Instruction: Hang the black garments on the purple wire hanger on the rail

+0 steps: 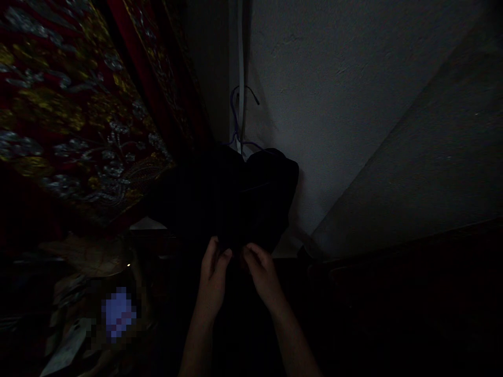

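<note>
Two bare hands meet one dark garment, which hangs on one purple hanger in the middle of the view, in front of a grey wall. The left hand and the right hand are side by side at the lower part of the garment, a small gap between them. On each, the thumb and forefinger are bent towards each other against the cloth; it is too dark to tell whether either pair is closed on a fold. The hanger's single hook, dark at its tip, curves beside one pale vertical strip that runs up the wall. To the left stands red ornamented fabric in two visible sections, one wide and one narrow, worked in silver and gold. Below it lie one rounded tan object, one pale flat piece and one pixelated bluish patch, among dim items that cannot be counted; whether any of these is a container, or holds anything, cannot be told
</note>
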A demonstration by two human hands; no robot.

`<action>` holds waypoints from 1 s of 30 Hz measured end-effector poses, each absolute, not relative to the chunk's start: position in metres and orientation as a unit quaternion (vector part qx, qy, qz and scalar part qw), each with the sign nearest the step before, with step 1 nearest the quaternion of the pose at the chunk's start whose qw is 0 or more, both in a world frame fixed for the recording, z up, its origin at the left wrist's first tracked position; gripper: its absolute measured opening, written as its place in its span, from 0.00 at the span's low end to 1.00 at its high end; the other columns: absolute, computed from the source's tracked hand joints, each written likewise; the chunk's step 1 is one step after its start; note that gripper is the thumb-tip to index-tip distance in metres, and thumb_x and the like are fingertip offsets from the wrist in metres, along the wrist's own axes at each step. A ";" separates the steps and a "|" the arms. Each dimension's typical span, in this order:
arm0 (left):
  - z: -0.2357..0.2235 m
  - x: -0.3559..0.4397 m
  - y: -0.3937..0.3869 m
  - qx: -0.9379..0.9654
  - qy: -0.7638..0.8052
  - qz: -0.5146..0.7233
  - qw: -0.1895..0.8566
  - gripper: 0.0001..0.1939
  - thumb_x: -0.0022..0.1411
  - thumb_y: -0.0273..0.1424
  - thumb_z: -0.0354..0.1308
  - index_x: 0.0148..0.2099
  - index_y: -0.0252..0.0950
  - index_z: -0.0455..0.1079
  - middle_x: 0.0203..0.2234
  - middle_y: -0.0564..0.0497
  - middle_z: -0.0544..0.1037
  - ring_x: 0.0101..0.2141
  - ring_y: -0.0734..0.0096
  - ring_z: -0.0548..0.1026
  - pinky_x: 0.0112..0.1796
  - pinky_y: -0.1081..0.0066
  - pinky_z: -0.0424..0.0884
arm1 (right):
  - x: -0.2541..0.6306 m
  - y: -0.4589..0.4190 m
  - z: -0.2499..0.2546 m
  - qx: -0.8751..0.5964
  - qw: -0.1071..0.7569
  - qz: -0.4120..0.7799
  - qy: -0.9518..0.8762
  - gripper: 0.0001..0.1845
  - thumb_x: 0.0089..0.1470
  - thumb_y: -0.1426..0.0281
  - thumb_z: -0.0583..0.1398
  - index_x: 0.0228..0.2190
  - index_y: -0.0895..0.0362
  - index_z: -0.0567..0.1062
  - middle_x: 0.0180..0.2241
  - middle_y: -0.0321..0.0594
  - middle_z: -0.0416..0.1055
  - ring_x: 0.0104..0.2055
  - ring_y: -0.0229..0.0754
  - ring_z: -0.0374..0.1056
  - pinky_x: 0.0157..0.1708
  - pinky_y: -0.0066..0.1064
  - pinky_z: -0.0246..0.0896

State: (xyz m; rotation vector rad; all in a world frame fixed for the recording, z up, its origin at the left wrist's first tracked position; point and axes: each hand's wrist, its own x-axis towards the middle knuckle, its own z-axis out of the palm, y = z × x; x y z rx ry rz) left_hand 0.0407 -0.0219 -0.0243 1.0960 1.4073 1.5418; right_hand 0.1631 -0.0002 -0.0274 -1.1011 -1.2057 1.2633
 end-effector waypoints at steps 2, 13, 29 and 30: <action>-0.032 0.042 -0.022 0.498 0.558 0.564 0.350 0.19 0.64 0.36 0.57 0.56 0.40 0.68 0.45 0.45 0.79 0.47 0.58 0.78 0.48 0.61 0.74 | 0.164 0.001 -0.028 -0.465 0.516 0.528 -0.489 0.18 0.54 0.55 0.60 0.23 0.55 0.70 0.20 0.32 0.61 0.24 0.37 0.58 0.26 0.29 0.54; -0.057 0.051 -0.012 0.557 0.549 0.563 0.269 0.07 0.66 0.33 0.53 0.37 0.38 0.70 0.28 0.51 0.76 0.32 0.65 0.76 0.35 0.70 0.69 | 0.154 0.029 0.007 -0.452 0.455 0.585 -0.496 0.15 0.49 0.57 0.58 0.21 0.56 0.72 0.13 0.35 0.68 0.14 0.33 0.56 0.16 0.25 0.47; 0.090 0.033 0.049 0.660 0.415 0.626 0.003 0.19 0.70 0.25 0.54 0.61 0.37 0.68 0.42 0.47 0.76 0.41 0.69 0.76 0.44 0.68 0.72 | 0.167 0.069 0.120 -0.356 0.592 0.416 -0.592 0.13 0.54 0.63 0.59 0.23 0.57 0.72 0.14 0.33 0.68 0.14 0.30 0.56 0.15 0.23 0.46; 0.104 0.034 0.051 0.680 0.390 0.621 -0.012 0.18 0.70 0.23 0.53 0.60 0.37 0.69 0.41 0.48 0.76 0.40 0.70 0.76 0.44 0.70 0.71 | 0.168 0.068 0.122 -0.354 0.591 0.410 -0.597 0.12 0.54 0.63 0.59 0.23 0.57 0.73 0.15 0.33 0.68 0.14 0.31 0.57 0.16 0.23 0.47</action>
